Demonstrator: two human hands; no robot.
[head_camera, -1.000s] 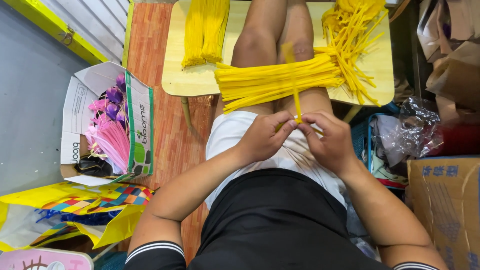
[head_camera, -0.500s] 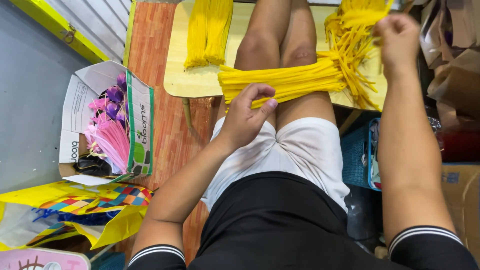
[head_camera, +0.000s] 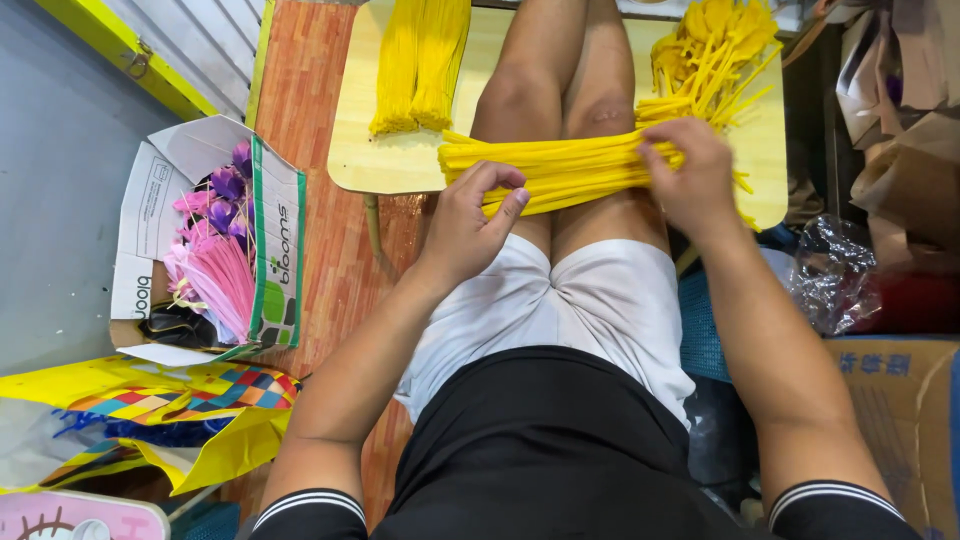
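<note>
The bundle of yellow pipe cleaners (head_camera: 560, 172) lies across the person's thighs. The right hand (head_camera: 690, 180), at two o'clock, presses closed on its end; the left hand (head_camera: 470, 225) curls loosely, pinching nothing I can see. Judging by this, a stem is being picked out; next calls for separating one cleanly.

Black top, white-striped sleeve cuffs; white shorts, possibly cotton; bare legs.
</note>
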